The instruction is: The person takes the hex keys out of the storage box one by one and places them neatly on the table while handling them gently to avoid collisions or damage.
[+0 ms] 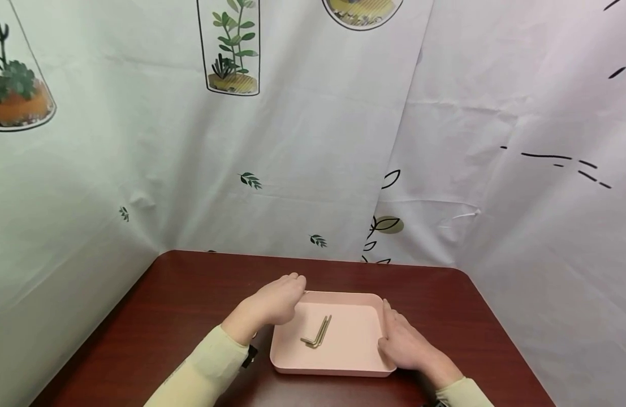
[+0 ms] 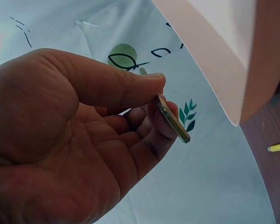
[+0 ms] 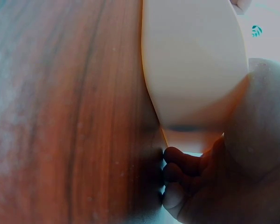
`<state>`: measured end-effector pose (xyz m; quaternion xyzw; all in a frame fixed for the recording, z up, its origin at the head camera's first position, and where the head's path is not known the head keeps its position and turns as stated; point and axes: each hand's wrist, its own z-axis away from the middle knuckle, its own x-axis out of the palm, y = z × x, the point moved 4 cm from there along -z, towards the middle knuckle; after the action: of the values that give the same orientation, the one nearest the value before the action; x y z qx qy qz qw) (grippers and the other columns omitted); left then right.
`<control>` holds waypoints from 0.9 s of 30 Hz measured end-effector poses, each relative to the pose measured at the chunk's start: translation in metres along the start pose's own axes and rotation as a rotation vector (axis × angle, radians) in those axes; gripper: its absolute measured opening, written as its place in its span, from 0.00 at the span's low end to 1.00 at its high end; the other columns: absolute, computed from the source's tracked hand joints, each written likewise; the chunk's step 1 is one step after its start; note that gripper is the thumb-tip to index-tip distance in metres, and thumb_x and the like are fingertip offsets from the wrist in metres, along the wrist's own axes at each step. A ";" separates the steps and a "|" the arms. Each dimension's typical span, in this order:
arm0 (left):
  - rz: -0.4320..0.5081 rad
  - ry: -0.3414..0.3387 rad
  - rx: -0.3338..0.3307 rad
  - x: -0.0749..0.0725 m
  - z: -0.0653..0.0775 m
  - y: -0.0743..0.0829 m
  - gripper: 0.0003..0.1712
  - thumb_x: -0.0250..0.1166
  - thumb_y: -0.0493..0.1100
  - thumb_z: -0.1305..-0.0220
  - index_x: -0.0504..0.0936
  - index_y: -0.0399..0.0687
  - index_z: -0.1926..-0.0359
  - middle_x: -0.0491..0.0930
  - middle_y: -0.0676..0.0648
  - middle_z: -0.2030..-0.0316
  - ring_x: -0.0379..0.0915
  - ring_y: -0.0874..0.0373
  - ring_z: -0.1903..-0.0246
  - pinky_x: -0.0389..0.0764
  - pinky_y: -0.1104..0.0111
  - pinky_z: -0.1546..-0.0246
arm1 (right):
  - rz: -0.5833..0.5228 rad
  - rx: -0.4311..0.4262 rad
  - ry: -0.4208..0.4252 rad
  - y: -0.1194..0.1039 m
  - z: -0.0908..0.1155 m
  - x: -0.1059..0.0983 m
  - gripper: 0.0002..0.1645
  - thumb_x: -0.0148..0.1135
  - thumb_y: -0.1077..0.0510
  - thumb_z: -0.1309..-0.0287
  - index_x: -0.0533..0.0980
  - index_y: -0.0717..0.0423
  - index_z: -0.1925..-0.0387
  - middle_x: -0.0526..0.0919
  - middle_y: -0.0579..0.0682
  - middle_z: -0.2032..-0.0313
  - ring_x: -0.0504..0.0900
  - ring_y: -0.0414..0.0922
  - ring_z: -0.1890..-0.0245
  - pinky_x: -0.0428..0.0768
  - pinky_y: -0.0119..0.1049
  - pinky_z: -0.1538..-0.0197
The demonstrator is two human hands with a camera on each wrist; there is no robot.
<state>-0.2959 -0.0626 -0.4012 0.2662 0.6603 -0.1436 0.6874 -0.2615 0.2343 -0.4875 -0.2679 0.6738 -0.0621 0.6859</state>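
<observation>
- Left hand (image 2: 79,140) pinches one hex key (image 2: 171,117) between thumb and fingers, above pink tray (image 1: 366,302); lower it flat beside keys (image 1: 318,333) inside.
- Right hand (image 1: 406,345) grips tray's right rim; you keep it steady.

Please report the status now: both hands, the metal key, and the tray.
Left hand pinches a metal key above tray. Right hand grips tray's right edge. Two more keys lie in tray. Nothing blocking.
</observation>
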 end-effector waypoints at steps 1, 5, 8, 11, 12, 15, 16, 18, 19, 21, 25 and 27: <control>0.004 0.004 -0.003 0.000 0.001 -0.002 0.13 0.66 0.24 0.30 0.79 0.40 0.50 0.79 0.43 0.54 0.81 0.44 0.44 0.81 0.53 0.42 | -0.001 -0.001 0.001 0.000 0.000 0.000 0.55 0.62 0.65 0.39 0.49 0.82 0.18 0.62 0.80 0.23 0.64 0.71 0.20 0.65 0.66 0.22; 0.019 0.013 -0.013 0.000 0.004 -0.010 0.12 0.66 0.24 0.31 0.79 0.40 0.52 0.79 0.43 0.56 0.80 0.44 0.47 0.81 0.52 0.44 | -0.002 -0.003 0.000 -0.001 0.001 -0.001 0.55 0.62 0.65 0.39 0.49 0.83 0.18 0.63 0.80 0.23 0.65 0.71 0.21 0.66 0.66 0.23; 0.028 0.006 -0.025 0.001 0.005 -0.015 0.12 0.65 0.24 0.31 0.79 0.39 0.50 0.81 0.40 0.52 0.80 0.41 0.40 0.81 0.50 0.38 | 0.001 -0.004 0.001 -0.001 0.001 -0.001 0.55 0.62 0.65 0.39 0.49 0.83 0.18 0.63 0.80 0.23 0.65 0.71 0.21 0.66 0.66 0.23; 0.031 0.000 -0.036 0.002 0.006 -0.019 0.11 0.65 0.25 0.29 0.78 0.38 0.50 0.80 0.40 0.52 0.80 0.41 0.41 0.81 0.50 0.38 | 0.007 -0.005 0.006 -0.002 0.001 -0.001 0.54 0.62 0.65 0.39 0.49 0.83 0.19 0.63 0.80 0.23 0.65 0.71 0.21 0.66 0.66 0.23; 0.033 -0.001 -0.037 0.002 0.006 -0.020 0.10 0.65 0.25 0.29 0.78 0.38 0.51 0.80 0.40 0.53 0.80 0.41 0.42 0.81 0.50 0.39 | 0.009 -0.006 0.007 -0.002 0.001 -0.001 0.54 0.62 0.65 0.39 0.50 0.83 0.19 0.63 0.81 0.23 0.65 0.72 0.21 0.66 0.66 0.23; 0.030 0.004 -0.044 0.002 0.008 -0.023 0.08 0.65 0.26 0.27 0.78 0.39 0.53 0.77 0.42 0.57 0.79 0.44 0.50 0.81 0.51 0.45 | 0.014 -0.008 0.012 -0.002 0.001 -0.001 0.54 0.62 0.65 0.39 0.50 0.83 0.19 0.64 0.81 0.23 0.66 0.72 0.22 0.66 0.66 0.23; 0.030 0.004 -0.047 0.002 0.009 -0.024 0.07 0.65 0.27 0.26 0.78 0.39 0.53 0.77 0.42 0.58 0.78 0.44 0.51 0.81 0.51 0.46 | 0.013 -0.008 0.012 -0.002 0.001 -0.001 0.54 0.62 0.65 0.39 0.50 0.83 0.19 0.64 0.81 0.23 0.66 0.72 0.21 0.66 0.66 0.23; 0.034 0.004 -0.057 0.003 0.011 -0.026 0.06 0.64 0.27 0.24 0.78 0.39 0.53 0.77 0.42 0.57 0.79 0.43 0.50 0.81 0.50 0.45 | 0.011 -0.007 0.010 -0.002 0.001 -0.001 0.54 0.62 0.65 0.39 0.50 0.83 0.19 0.63 0.80 0.23 0.65 0.71 0.21 0.66 0.66 0.23; 0.038 0.003 -0.060 0.003 0.012 -0.028 0.06 0.64 0.28 0.24 0.78 0.38 0.52 0.77 0.42 0.57 0.79 0.43 0.50 0.81 0.50 0.45 | 0.009 -0.006 0.008 -0.002 0.001 -0.001 0.54 0.63 0.65 0.39 0.50 0.83 0.19 0.63 0.80 0.23 0.65 0.71 0.21 0.66 0.66 0.23; 0.049 0.008 -0.060 0.004 0.013 -0.031 0.05 0.63 0.28 0.23 0.78 0.38 0.53 0.77 0.41 0.57 0.79 0.42 0.49 0.81 0.49 0.44 | 0.006 -0.004 0.005 -0.002 0.001 -0.001 0.54 0.63 0.65 0.39 0.49 0.83 0.19 0.62 0.80 0.22 0.65 0.72 0.21 0.66 0.66 0.22; 0.062 0.024 -0.049 0.005 0.016 -0.038 0.04 0.65 0.28 0.23 0.78 0.38 0.54 0.77 0.41 0.59 0.78 0.43 0.53 0.81 0.48 0.48 | 0.005 -0.004 0.006 -0.002 0.001 -0.001 0.54 0.63 0.65 0.39 0.50 0.83 0.19 0.62 0.80 0.22 0.65 0.72 0.21 0.65 0.66 0.22; 0.059 0.026 -0.050 0.006 0.017 -0.041 0.05 0.65 0.27 0.25 0.78 0.37 0.54 0.77 0.41 0.59 0.78 0.43 0.54 0.81 0.48 0.49 | 0.004 -0.005 0.007 -0.002 0.001 -0.001 0.54 0.63 0.65 0.39 0.50 0.83 0.19 0.63 0.80 0.22 0.65 0.71 0.21 0.66 0.66 0.22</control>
<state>-0.3041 -0.1046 -0.4147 0.2702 0.6645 -0.1031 0.6891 -0.2605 0.2338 -0.4855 -0.2681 0.6767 -0.0602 0.6831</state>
